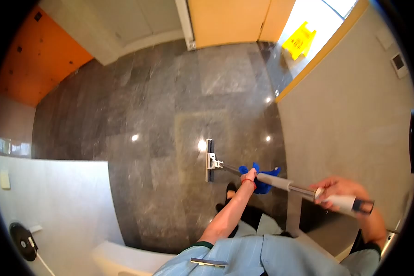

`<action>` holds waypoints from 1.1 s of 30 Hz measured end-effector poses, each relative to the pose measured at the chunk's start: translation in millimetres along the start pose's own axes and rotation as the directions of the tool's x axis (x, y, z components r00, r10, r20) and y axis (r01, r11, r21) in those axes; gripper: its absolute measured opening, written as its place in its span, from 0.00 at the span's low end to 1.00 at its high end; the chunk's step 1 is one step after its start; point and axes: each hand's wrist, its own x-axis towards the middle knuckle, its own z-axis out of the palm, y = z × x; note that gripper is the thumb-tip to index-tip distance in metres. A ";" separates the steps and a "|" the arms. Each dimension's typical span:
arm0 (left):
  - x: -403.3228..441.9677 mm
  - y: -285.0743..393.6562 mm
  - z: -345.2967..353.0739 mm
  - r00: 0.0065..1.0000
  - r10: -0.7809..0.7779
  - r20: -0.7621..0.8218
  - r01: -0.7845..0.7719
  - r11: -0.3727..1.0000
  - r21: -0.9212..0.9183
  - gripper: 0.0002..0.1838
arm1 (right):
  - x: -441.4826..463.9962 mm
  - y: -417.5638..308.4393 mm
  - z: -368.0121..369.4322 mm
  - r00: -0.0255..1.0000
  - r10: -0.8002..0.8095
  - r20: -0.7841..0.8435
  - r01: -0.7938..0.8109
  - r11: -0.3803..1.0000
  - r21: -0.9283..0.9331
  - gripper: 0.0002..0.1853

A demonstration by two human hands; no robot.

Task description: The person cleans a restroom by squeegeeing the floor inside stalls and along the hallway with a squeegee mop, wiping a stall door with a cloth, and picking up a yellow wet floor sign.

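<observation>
Nearest, a pale blue-grey shirt point(241, 255) with dark cuffs fills the lower edge. Right hand point(339, 187) curls its fingers around the upper end of a long-handled floor tool with a white-and-metal pole point(275, 181), close to the white end grip point(341, 201). Left hand point(249, 176), red band at the wrist, is farther down; fingers closed around the pole beside a bunched bright-blue cloth point(263, 187). Whether the fingers also pinch the cloth, cannot tell. Dark shoe point(231, 187) just below the lower pole. Tool's narrow, straight head point(210, 172), with a white bracket, lies on dark grey stone-look tiles point(156, 106), near a bright light reflection. Off to the left, a whitish partition point(55, 193) bears a round black fixture point(24, 241). Farther out: orange panel point(41, 55) at left, light-wood door point(227, 20) ahead. Farthest, a yellow folding floor sign point(300, 40) stands in the bright opening at upper right.
</observation>
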 end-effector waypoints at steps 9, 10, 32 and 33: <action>54.4 70.2 47.7 0.966 0.102 0.238 -0.113 0.993 0.035 0.20 | 193.9 98.6 -1.1 0.964 -0.266 -0.010 0.250 0.894 0.373 0.12; 48.9 76.0 44.0 0.950 0.057 0.306 -0.066 0.998 0.017 0.21 | 229.5 97.5 -2.7 0.960 -0.278 -0.019 0.266 0.894 0.362 0.12; 255.6 441.0 152.2 0.882 0.268 0.388 -0.429 0.797 0.425 0.21 | 325.0 -333.8 -52.9 0.865 -0.476 -0.159 0.502 0.830 0.245 0.04; 215.0 443.7 145.9 0.835 0.360 0.416 -0.535 0.709 0.460 0.22 | 303.6 -323.3 -55.4 0.869 -0.474 -0.145 0.495 0.825 0.271 0.04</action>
